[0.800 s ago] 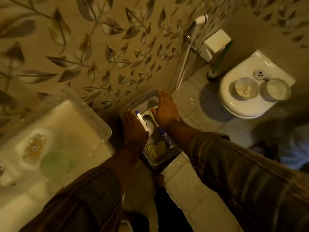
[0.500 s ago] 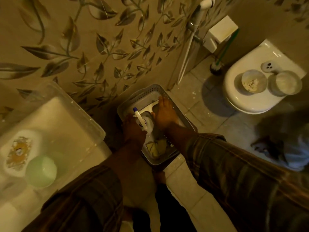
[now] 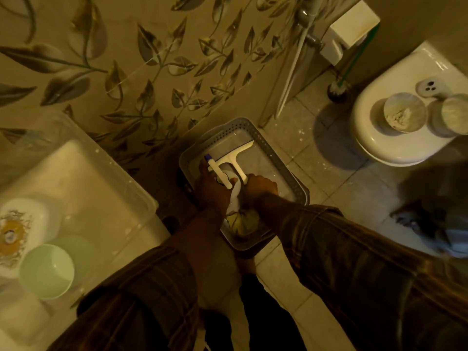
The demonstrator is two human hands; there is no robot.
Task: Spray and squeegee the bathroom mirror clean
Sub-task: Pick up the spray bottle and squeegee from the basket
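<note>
Left hand (image 3: 211, 190): we grip spray bottle (image 3: 219, 172). Right hand (image 3: 260, 187): we close on squeegee (image 3: 234, 158) handle, inside grey basket (image 3: 281, 160), floor.

The right hand (image 3: 260, 188) covers the squeegee (image 3: 234, 158) handle's end. The left hand (image 3: 211, 188) hides most of the spray bottle (image 3: 219, 172).

I saw the basket (image 3: 278, 158) on the floor (image 3: 316, 153) against the wall (image 3: 152, 59), the squeegee (image 3: 234, 158) inside it. The toilet (image 3: 379, 143) stood to its right, the counter (image 3: 88, 188) to its left.
</note>
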